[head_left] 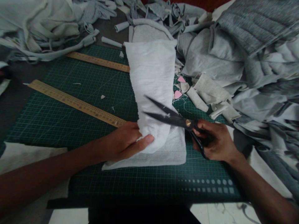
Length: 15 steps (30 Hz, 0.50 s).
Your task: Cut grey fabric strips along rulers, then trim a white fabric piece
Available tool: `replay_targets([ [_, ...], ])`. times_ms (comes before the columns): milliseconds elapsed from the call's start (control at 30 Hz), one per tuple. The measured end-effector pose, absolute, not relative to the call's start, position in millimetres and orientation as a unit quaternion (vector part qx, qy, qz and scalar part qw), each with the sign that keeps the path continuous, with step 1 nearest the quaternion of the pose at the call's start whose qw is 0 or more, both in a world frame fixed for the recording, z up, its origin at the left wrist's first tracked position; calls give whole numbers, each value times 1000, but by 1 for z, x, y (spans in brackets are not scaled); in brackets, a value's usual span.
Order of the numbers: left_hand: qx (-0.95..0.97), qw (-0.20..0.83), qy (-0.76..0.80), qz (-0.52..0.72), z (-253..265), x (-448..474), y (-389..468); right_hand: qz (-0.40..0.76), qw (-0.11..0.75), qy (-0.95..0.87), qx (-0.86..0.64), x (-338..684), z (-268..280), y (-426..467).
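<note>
My left hand (133, 141) pinches the lower left edge of a long white piece of fabric (151, 71), thumb on top and fingers underneath. In my right hand (216, 140) is a pair of black scissors (173, 116) with a brass pivot. Their blades are parted and lie over the white fabric, pointing left. Whether a blade touches the cloth I cannot tell. A light grey fabric piece (173, 155) lies beneath the white one, flat on the green cutting mat (130, 183).
Two wooden rulers, a nearer ruler (77, 101) and a farther ruler (100, 62), lie slantwise on the left. Heaped grey cloth (215, 56) fills the right and back. Fabric scraps (198, 98) and pink pieces (178, 94) sit right of the white fabric. Another cloth (35, 152) lies under my left forearm.
</note>
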State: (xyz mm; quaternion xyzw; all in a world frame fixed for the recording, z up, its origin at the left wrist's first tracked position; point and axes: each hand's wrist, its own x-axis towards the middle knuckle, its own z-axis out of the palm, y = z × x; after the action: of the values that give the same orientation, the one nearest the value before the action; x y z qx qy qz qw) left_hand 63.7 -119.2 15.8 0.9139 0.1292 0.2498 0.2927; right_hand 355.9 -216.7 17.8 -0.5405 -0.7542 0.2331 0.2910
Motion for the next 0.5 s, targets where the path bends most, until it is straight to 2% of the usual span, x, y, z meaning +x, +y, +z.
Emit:
replay_targets([
  [100,933,269,91,219,15,64,-120,255,357,-705,-557,360,19,-217],
  [200,929,293,109,198,15,62,-119,261,375,-676,-578,371,18,-216],
  [300,916,325,109,210,15,61,-117,238,360,-685,-587,377,18,-214],
  [500,905,336,114,236,15,59,-116,158,275,-783,-535,380,25,-209],
])
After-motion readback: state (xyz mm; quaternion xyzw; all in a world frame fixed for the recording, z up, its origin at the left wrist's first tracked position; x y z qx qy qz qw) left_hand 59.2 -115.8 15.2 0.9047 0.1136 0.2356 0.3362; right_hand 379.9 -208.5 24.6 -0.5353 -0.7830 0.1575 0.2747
